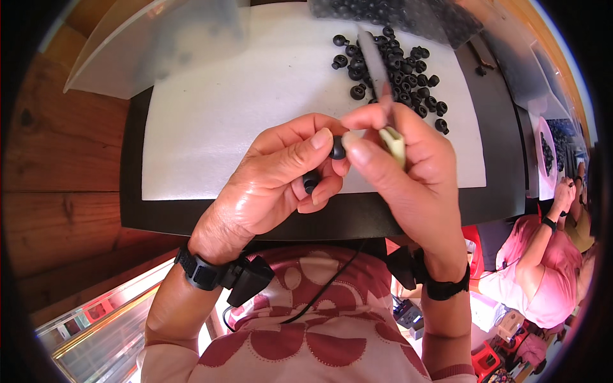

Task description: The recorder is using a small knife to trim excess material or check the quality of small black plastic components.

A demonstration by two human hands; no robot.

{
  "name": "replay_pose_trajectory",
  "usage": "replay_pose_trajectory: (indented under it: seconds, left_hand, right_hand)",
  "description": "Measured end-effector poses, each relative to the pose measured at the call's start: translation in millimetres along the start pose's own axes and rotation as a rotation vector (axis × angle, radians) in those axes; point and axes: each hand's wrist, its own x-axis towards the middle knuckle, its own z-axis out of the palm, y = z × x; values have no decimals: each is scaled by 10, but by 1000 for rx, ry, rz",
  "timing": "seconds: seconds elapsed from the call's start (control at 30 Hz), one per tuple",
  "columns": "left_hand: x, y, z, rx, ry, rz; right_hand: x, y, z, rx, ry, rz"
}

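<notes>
My left hand [271,166] pinches a small black ball-shaped cord lock [338,148] between thumb and forefinger. A second black piece [311,181] is tucked under its curled fingers. Close against it, my right hand [424,169] has its thumb tip by the same cord lock. That hand also holds a small knife [394,145] with a pale yellow-green handle. Its blade, blurred by motion, points away over a heap of black ball cord locks [407,78] on the white foam sheet [211,140]. The exact contact between right thumb and cord lock is hard to make out.
A clear bag [440,19] full of black pieces lies at the far edge. A translucent plastic bin [121,57] stands at the far left. The dark table edge [306,220] runs in front of me. Another person [543,268] works at the right beside a pink basin [546,159].
</notes>
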Motion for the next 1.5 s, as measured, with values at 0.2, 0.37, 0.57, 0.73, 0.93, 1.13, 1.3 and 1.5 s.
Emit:
replay_pose_trajectory:
  seconds: [0.2, 0.37, 0.57, 0.73, 0.93, 1.13, 1.3, 1.5]
  left_hand:
    - [8, -63, -49, -78, 17, 38]
    - [10, -35, -69, -31, 2, -7]
    - [18, 17, -45, 56, 40, -11]
    - [57, -15, -78, 51, 35, -13]
    - [39, -78, -127, 74, 0, 20]
    - [30, -66, -139, -23, -4, 30]
    - [58, -113, -214, 32, -31, 108]
    - [58, -126, -231, 38, -28, 124]
  right_hand:
    - [11, 90, 112, -118, -25, -127]
    - [-15, 46, 94, -222, -12, -134]
    - [-3, 39, 5, -136, -23, -71]
    - [43, 85, 27, -31, -1, -52]
    - [58, -2, 21, -116, -10, 41]
    - [-205, 30, -30, -307, -30, -5]
    - [-310, -98, -26, -482, -94, -18]
    - [-285, -34, -3, -568, -78, -139]
